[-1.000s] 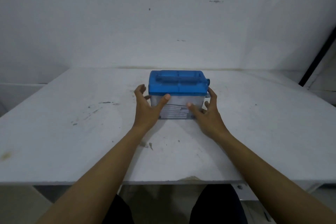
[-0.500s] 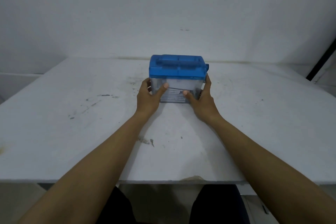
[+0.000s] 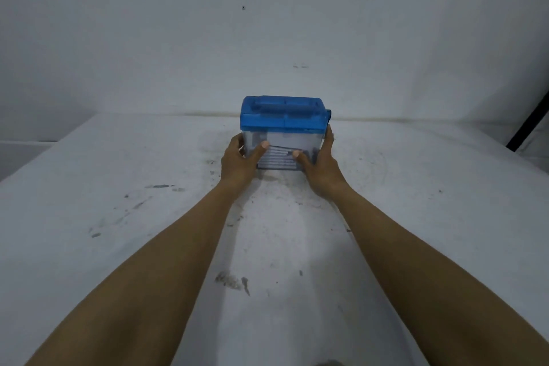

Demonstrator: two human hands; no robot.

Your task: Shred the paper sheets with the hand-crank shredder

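Observation:
A small shredder (image 3: 283,128) with a blue top and a clear bin stands on the white table (image 3: 118,187), far from me and near the middle. Pale strips show inside the bin. My left hand (image 3: 240,160) grips its left end, thumb on the front face. My right hand (image 3: 320,163) grips the right end the same way. A short blue stub sticks out at the top right; no crank handle or loose paper sheets are in view.
The tabletop carries dark smudges and scuffs, with a plain white wall (image 3: 267,38) behind its far edge. A black strip (image 3: 528,125) runs diagonally at the right edge of view.
Both hands have closed onto the shredder's ends and pushed it away from me toward the far side of the table. My arms are now stretched out further.

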